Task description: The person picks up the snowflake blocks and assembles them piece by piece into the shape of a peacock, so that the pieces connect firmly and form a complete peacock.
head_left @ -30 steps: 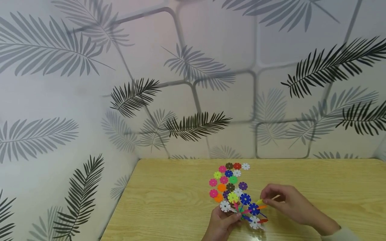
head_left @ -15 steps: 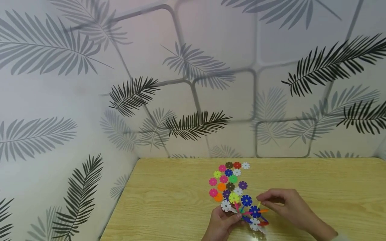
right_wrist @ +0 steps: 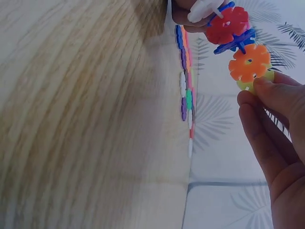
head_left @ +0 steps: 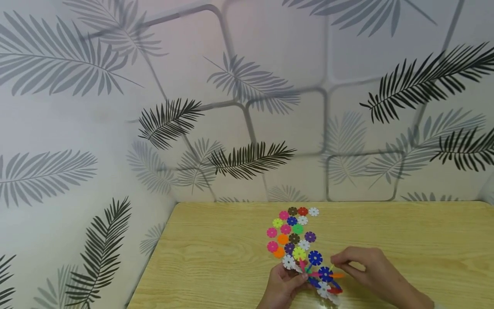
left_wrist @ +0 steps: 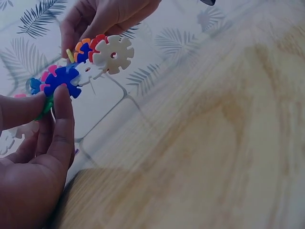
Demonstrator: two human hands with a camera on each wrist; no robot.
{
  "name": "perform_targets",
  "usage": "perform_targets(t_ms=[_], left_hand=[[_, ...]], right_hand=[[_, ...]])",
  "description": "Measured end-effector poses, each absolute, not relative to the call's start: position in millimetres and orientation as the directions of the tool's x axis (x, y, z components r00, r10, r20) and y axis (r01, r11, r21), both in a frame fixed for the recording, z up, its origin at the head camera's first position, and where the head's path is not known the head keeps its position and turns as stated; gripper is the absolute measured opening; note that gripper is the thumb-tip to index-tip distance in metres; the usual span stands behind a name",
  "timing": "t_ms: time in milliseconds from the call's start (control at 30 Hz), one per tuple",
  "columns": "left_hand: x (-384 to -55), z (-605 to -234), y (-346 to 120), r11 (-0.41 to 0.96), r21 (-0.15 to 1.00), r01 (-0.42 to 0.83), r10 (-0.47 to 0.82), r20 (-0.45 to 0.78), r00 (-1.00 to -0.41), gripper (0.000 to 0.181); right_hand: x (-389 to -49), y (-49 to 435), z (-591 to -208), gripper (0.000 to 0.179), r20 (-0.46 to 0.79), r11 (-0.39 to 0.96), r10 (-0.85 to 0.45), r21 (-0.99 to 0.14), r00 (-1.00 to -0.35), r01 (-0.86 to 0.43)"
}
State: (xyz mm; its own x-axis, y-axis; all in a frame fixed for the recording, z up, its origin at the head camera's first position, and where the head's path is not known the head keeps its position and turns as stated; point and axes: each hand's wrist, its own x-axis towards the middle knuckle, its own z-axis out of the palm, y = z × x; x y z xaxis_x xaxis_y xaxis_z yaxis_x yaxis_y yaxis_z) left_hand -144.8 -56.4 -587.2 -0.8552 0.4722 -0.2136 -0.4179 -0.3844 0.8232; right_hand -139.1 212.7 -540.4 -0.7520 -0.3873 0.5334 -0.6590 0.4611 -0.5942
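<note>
My left hand (head_left: 283, 285) grips a built-up cluster of notched plastic snowflake discs near its green centre, thumb on top. White, pink, blue, orange and red discs branch out from it, slotted edge to edge, such as a blue disc (left_wrist: 62, 82) by the thumb in the left wrist view. My right hand (head_left: 372, 271) pinches a yellow snowflake disc (right_wrist: 270, 75) between thumb and fingertips at the cluster's right side. That disc lies against an orange snowflake disc (right_wrist: 249, 63); whether their slots are joined cannot be told. The left fingers partly hide the cluster's middle.
Loose snowflake discs of several colours lie flat on the wooden table (head_left: 208, 249) beyond the left hand, among them a green disc (head_left: 298, 228) and a purple disc (head_left: 310, 236). A leaf-patterned wall (head_left: 247, 128) rises behind the table's back edge.
The right hand has moved slightly down, and the yellow disc has turned to a steeper, edge-on angle. The cluster in the left hand has tilted a little; the loose discs stay put.
</note>
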Motion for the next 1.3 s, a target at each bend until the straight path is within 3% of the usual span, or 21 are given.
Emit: perform_targets(t_ms=[400,667,867,1000,1133,1300], left_hand=[[-146.6,-588.0,-53.9,-0.402,0.811,-0.425,0.406,-0.258,-0.877,0.052],[-148.3,-588.9,-51.4,-0.414,0.795,-0.444,0.372,-0.297,-0.879,0.023],[-147.1,-590.4,-51.4,-0.420,0.793,-0.442,0.379,-0.289,-0.879,0.020],[-147.1,-591.9,-51.9,-0.423,0.804,-0.417,0.381,-0.260,-0.887,0.019],[-147.1,-591.9,-52.3,-0.424,0.810,-0.406,0.374,-0.252,-0.892,0.019],[-147.5,-591.9,-53.0,-0.423,0.808,-0.409,0.369,-0.259,-0.893,0.020]], right_hand=[[-128.8,216.4,-541.5,0.043,0.566,0.502,-0.356,-0.555,-0.743,-0.663],[-126.8,214.5,-547.5,0.047,0.592,0.515,-0.306,-0.556,-0.746,-0.652],[-126.4,212.8,-547.5,0.049,0.610,0.464,-0.342,-0.552,-0.715,-0.693],[-127.3,211.5,-545.9,0.005,0.656,0.456,-0.385,-0.476,-0.649,-0.752],[-128.1,209.4,-547.0,0.042,0.688,0.463,-0.419,-0.400,-0.592,-0.791],[-126.3,207.4,-551.4,0.042,0.717,0.458,-0.436,-0.344,-0.544,-0.820]])
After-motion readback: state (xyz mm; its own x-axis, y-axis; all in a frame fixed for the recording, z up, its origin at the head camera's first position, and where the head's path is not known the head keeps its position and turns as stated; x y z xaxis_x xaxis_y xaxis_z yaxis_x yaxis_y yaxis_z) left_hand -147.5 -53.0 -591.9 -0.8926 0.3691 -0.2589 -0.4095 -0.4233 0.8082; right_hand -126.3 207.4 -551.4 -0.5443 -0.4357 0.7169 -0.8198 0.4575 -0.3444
